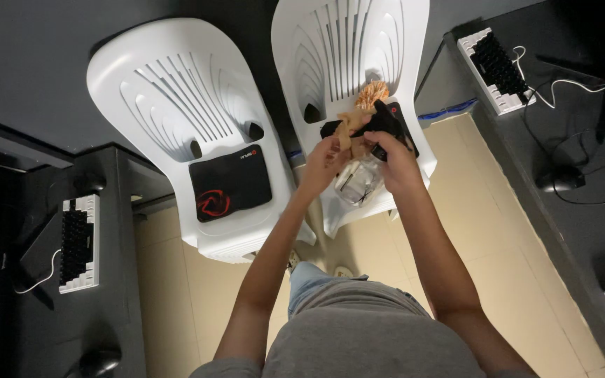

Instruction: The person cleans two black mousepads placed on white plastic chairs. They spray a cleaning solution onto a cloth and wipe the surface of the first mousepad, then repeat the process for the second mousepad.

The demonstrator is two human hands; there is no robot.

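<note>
The right hand (395, 155) clenches a clear spray bottle (358, 180), its black head mostly hidden; the left hand (325, 159) grasps what seems a tan cloth (350, 126).

Two white plastic chairs stand side by side on the tiled floor (386, 280). The left chair (176, 91) carries a black mouse pad (230, 182) with a red emblem flat on its seat, near the front edge. The right chair (348, 42) holds another black pad (397, 119) on its seat, mostly hidden.
</note>
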